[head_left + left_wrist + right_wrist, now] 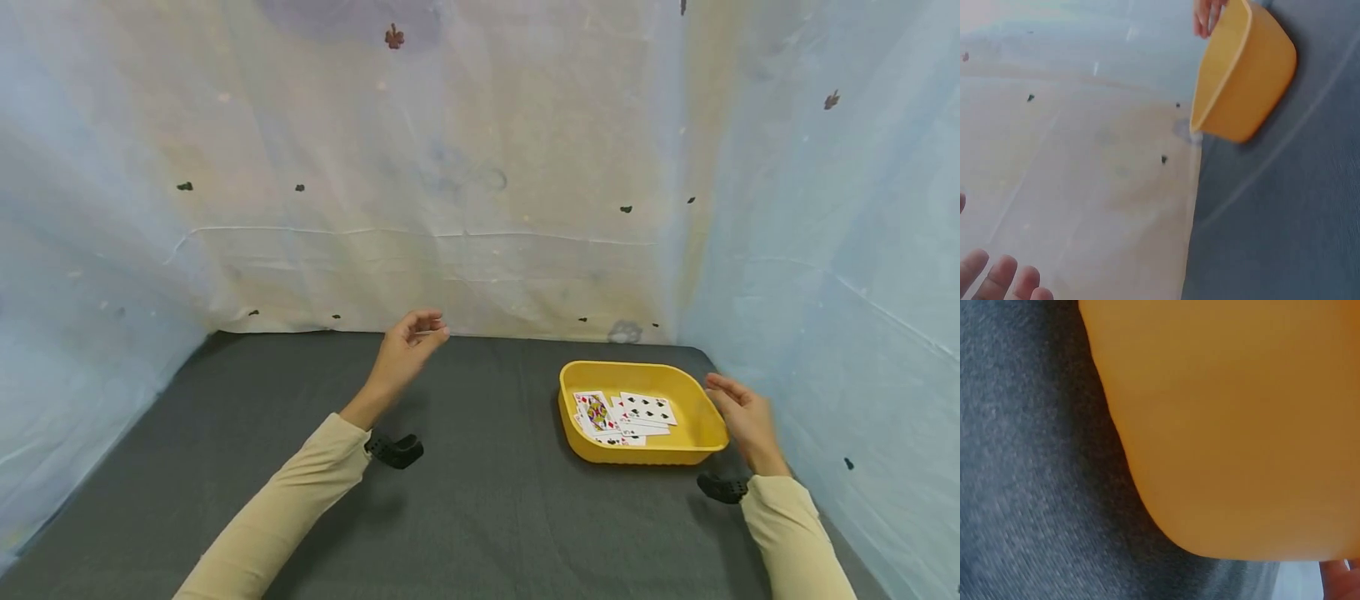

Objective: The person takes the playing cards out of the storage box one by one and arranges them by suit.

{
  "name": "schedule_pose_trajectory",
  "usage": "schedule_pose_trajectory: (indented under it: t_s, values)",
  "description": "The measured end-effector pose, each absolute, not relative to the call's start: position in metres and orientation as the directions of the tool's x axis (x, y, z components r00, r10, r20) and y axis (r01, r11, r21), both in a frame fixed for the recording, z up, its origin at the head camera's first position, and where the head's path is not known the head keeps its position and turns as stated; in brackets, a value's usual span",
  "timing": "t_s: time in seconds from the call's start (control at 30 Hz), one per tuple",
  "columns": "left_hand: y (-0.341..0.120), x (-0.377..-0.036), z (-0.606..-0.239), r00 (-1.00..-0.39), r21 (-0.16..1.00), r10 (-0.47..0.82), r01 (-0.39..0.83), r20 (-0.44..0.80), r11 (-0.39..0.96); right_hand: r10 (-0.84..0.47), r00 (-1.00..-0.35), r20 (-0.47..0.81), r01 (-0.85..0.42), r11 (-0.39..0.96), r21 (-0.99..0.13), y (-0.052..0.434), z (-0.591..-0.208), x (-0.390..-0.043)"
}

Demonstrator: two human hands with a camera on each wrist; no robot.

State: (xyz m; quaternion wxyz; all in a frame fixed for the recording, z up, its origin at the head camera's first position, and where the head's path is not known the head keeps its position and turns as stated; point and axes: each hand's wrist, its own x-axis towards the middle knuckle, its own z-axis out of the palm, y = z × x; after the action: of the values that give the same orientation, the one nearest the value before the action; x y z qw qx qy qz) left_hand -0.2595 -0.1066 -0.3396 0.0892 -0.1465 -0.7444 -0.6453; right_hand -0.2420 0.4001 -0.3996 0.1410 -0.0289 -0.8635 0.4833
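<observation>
My left hand (408, 346) is raised over the back of the table, fingers loosely bent and nothing visible between them. Its fingertips (1002, 272) show at the lower left of the left wrist view, apart from the thumb. At the right, my right hand (746, 421) is beside a yellow plastic basin (705, 446), with straight fingers right at its right rim. Several playing cards (648, 408) lie loosely overlapped, face up, inside the basin, a queen among them. In the right wrist view the basin's wall (1229, 437) fills much of the picture and hides most of the hand.
The basin stands on a dark grey cloth-covered table (480, 500), near its back right. A pale printed curtain (465, 167) hangs behind the table and along both sides. Black bands (395, 450) are worn on both wrists.
</observation>
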Motion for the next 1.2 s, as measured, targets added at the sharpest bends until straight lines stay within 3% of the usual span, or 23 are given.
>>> schedule_pose_trajectory:
  t_s: [0.7,0.97,1.2]
  values:
    - [-0.012,-0.271,-0.344,-0.965,0.964,0.107,0.221,0.238,-0.149,0.398,-0.917,0.027,0.134,0.371,-0.919,0.392,-0.417,-0.252]
    - [0.015,-0.273,-0.348,-0.981,0.978,0.111,0.144,0.162,-0.152,0.413,-0.910,-0.031,0.169,0.303,-0.938,0.387,-0.415,-0.251]
    - [0.036,-0.271,-0.353,-0.987,0.990,0.100,0.115,0.123,-0.076,0.426,-0.905,-0.024,0.167,0.302,-0.939,0.383,-0.416,-0.252]
